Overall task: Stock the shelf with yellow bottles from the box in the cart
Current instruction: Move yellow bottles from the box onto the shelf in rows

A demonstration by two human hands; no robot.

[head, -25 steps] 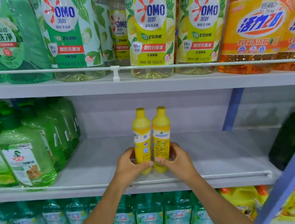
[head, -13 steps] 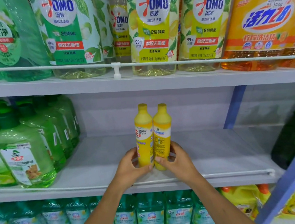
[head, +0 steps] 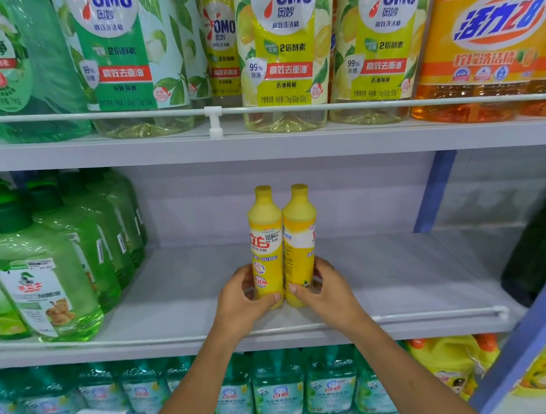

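Two yellow dish-soap bottles are held upright and touching on the middle shelf (head: 392,281): the left bottle (head: 266,241) is gripped low by the left hand (head: 241,300), the right bottle (head: 299,241) by the right hand (head: 327,289). Green detergent bottles (head: 42,284) are ranged well to the left.

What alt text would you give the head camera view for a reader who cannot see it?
A person's left hand grips one yellow bottle and the right hand a second yellow bottle, upright and pressed side by side at a grey shelf. Green bottles stand at its left end; larger detergent bottles fill the shelf above.
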